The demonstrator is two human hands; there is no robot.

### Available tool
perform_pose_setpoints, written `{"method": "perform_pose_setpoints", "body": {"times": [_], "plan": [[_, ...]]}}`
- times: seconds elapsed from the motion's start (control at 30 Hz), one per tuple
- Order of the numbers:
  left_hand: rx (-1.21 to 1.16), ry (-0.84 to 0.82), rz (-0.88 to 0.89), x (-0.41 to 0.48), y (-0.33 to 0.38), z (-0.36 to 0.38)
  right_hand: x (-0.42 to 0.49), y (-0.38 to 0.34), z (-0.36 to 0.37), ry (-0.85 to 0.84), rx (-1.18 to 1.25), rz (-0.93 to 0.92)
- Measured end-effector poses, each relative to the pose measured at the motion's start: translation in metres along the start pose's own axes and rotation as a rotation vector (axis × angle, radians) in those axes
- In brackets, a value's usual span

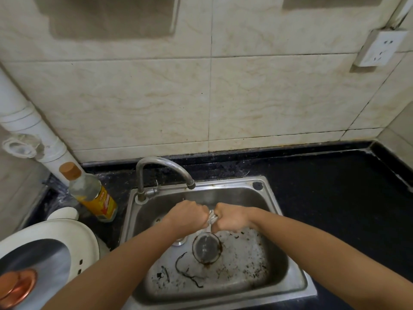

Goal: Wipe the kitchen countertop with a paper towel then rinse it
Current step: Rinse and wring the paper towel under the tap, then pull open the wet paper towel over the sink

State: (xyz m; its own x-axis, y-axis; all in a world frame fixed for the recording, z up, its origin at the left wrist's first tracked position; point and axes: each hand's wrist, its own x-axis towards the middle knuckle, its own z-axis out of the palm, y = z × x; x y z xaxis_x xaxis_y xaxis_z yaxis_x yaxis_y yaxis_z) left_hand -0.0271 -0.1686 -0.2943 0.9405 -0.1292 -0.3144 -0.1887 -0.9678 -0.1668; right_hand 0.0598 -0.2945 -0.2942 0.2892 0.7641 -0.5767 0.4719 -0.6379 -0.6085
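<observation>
Over the steel sink (274, 204), my left hand (190, 217) and my right hand (230, 219) are both fisted around a wet, twisted white paper towel (212, 218). Only a short bunched piece of it shows between the two fists. The hands sit just below and in front of the curved metal faucet (165, 166); its spout ends right above them. I cannot tell whether water runs from it. The black countertop (335, 198) stretches to the right of the sink.
Dark debris and a round drain strainer (206, 248) lie on the sink floor. Left of the sink stand a bottle with an orange label (91, 193), a white pipe (26, 121) and a white appliance with a copper knob (44, 260). A wall socket (380, 49) is up right.
</observation>
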Motion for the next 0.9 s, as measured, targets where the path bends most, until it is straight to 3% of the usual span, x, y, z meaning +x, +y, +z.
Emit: {"method": "perform_pose_setpoints", "body": {"times": [0.07, 0.17, 0.23, 0.4, 0.57, 0.67, 0.8, 0.9], "plan": [[-0.007, 0.018, -0.032, 0.002, -0.002, -0.004, 0.0, 0.002, -0.002, 0.057, 0.017, 0.0], [-0.168, 0.022, -0.143, 0.002, -0.003, -0.012, -0.006, 0.003, -0.012, 0.137, -0.187, -0.04], [-0.445, -0.013, -0.221, -0.001, -0.002, -0.012, -0.012, 0.003, -0.017, 0.171, -0.21, -0.054], [-1.358, -0.049, -0.325, -0.01, -0.009, -0.018, -0.031, 0.005, -0.032, 0.246, 0.139, -0.069], [-1.974, 0.049, -0.408, -0.013, -0.016, -0.044, -0.038, 0.002, -0.045, 0.565, 0.233, -0.243], [-2.058, 0.117, -0.483, -0.014, -0.023, -0.054, -0.049, -0.008, -0.058, 0.693, 0.235, -0.321], [-2.076, 0.249, -0.513, -0.014, -0.032, -0.064, -0.065, -0.023, -0.076, 0.555, 0.462, -0.369], [-2.101, 0.307, -0.487, -0.016, -0.037, -0.077, -0.071, -0.031, -0.09, 0.59, 0.512, -0.35]]}}
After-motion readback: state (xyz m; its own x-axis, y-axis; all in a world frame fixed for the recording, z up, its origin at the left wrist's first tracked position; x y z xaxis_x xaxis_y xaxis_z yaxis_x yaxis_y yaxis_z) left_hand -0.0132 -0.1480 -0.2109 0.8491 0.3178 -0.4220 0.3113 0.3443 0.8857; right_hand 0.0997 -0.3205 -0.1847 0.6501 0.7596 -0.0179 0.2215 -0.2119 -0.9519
